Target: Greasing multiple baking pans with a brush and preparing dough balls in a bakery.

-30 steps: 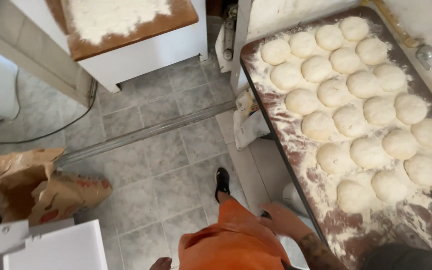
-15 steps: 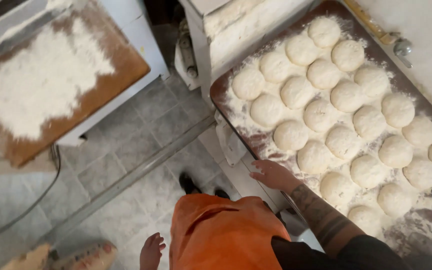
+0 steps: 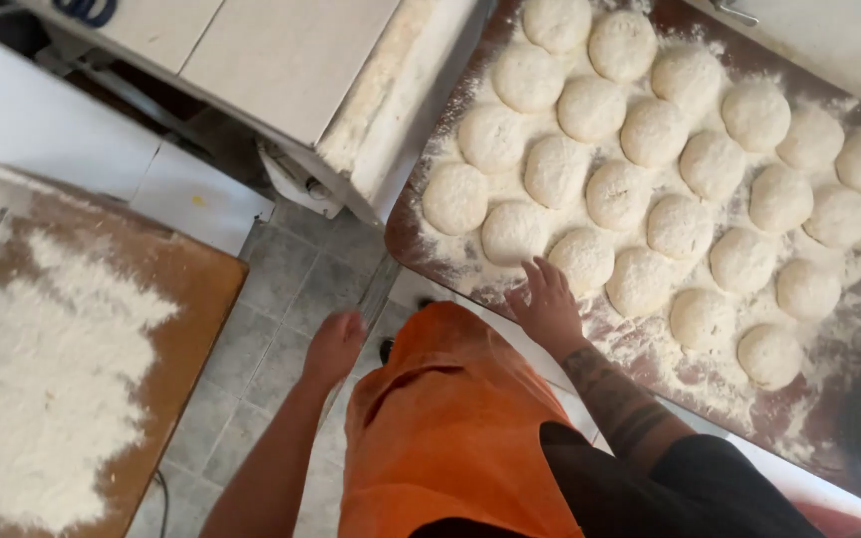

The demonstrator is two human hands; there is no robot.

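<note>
Many round dough balls (image 3: pixel 650 159) sit in rows on floury brown desk (image 3: pixel 710 384), none flattened yet. Right hand (image 3: pixel 548 304) spread flat at near edge, fingertips touching closest ball. Left hand (image 3: pixel 334 346) loose, holding nothing, over tiled floor (image 3: pixel 281 299). Second floured board (image 3: pixel 186 329) at left. Orange apron (image 3: pixel 450 428) below.

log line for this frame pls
right hand: open, on floured board edge, touching nearest dough ball | left hand: empty, over floor | second floured board at left
</note>
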